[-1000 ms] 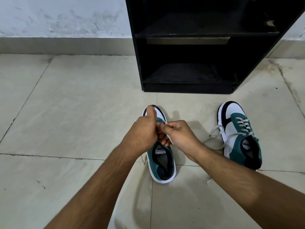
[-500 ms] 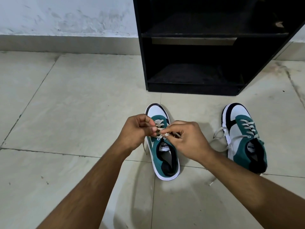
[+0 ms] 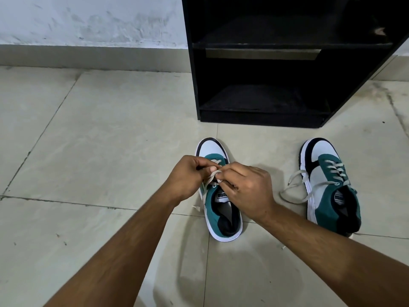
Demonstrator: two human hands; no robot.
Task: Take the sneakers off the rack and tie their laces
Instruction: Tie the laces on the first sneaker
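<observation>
Two green, white and black sneakers stand on the tiled floor in front of the black rack (image 3: 265, 111). Over the left sneaker (image 3: 222, 214) my left hand (image 3: 188, 176) and my right hand (image 3: 247, 187) meet, each pinching its grey lace (image 3: 209, 179). A loop of that lace shows between my fingertips, and one loose end trails down the shoe's left side to the floor. My hands hide most of the lacing. The right sneaker (image 3: 327, 187) stands apart to the right, its lace (image 3: 294, 189) lying loose in loops on the floor beside it.
The rack's two visible shelves hold nothing. A pale wall with a grey skirting (image 3: 88, 56) runs behind it. Beige floor tiles (image 3: 99, 140) spread to the left and in front.
My hands have come down from a tight clasp above the left sneaker and spread a little, working the lace into a loop. The view has shifted slightly; the shoes stay put.
</observation>
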